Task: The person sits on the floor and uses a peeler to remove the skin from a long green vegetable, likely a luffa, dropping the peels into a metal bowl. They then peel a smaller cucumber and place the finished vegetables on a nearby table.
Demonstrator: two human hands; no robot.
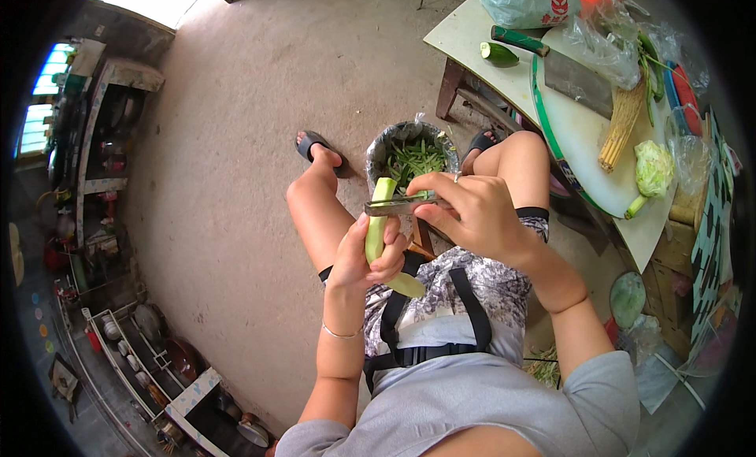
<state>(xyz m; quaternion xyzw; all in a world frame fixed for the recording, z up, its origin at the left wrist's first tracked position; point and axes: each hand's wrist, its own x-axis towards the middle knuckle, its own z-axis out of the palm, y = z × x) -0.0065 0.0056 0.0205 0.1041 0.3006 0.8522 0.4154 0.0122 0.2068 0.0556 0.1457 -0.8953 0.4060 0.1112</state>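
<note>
My left hand (369, 253) is closed around a long, pale green peeled vegetable (376, 238), whose cut end points away from me and whose other end shows below the hand. In my right hand (466, 215) is a metal peeler (398, 207), lying across the upper part of the vegetable near my left thumb. Beyond both hands, between my feet, stands a bin (371, 155) with a plastic liner. Green peelings (416, 161) lie inside it. Whether the blade touches the vegetable cannot be told.
At the right, a table (452, 40) holds a round cutting board (567, 123), a cleaver (579, 82), a cut green vegetable (501, 54), a bundle of dry stalks (623, 123), a leafy vegetable (652, 170) and plastic bags (525, 5). A dish rack (127, 350) stands at the lower left.
</note>
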